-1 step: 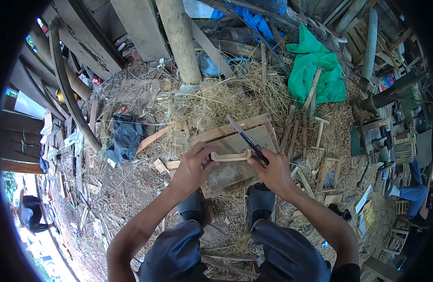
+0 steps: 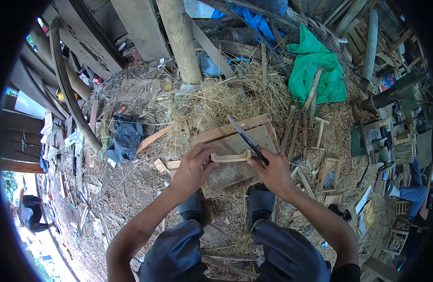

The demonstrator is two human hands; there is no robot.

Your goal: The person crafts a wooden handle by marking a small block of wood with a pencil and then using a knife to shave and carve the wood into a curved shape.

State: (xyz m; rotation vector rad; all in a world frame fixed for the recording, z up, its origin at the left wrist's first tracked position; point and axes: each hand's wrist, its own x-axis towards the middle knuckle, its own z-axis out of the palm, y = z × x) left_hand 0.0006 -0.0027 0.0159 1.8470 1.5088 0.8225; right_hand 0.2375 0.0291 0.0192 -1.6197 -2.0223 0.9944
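Observation:
A pale wooden handle [image 2: 230, 158], carved in a shallow bracket shape with raised ends, spans the gap between my two hands. My left hand [image 2: 193, 168] is closed, pinching its left end between thumb and fingers. In my closed right hand [image 2: 275, 173] is a knife [image 2: 245, 136] with a dark grip, its blade slanting up and to the left. The thumb of that hand touches the right end of the wooden handle. Below both hands lies a worn wooden board [image 2: 222, 178] with a raised strip along its far side, near my boots [image 2: 261, 202].
Straw and shavings [image 2: 226, 101] cover the ground beyond the board. A green plastic bag [image 2: 316, 75] lies far right, a black plastic sheet [image 2: 126, 136] left. A small wooden box [image 2: 329, 175] sits at right. A thick post [image 2: 179, 42] stands ahead. Other people's legs [image 2: 411, 192] show at the right edge.

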